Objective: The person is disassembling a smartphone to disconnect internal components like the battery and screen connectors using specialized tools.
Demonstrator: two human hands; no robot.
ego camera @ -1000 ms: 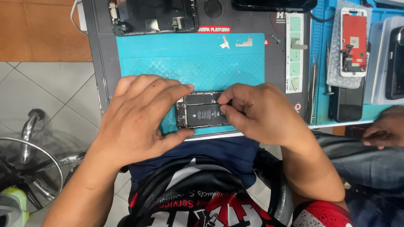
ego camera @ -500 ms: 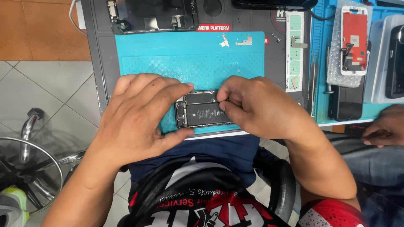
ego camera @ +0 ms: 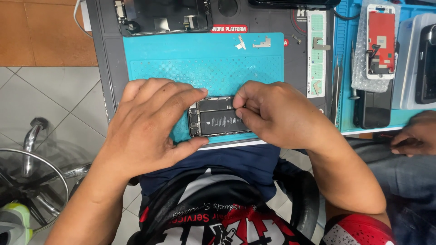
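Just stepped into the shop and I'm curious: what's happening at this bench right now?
A person is working on an opened phone lying on a teal mat. The left hand braces the phone's left side, thumb under its lower edge. The right hand pinches something at the phone's right end; what it is cannot be seen. A removed screen lies beyond the mat, a red phone part sits to the right, and another person's hand rests at the right edge.
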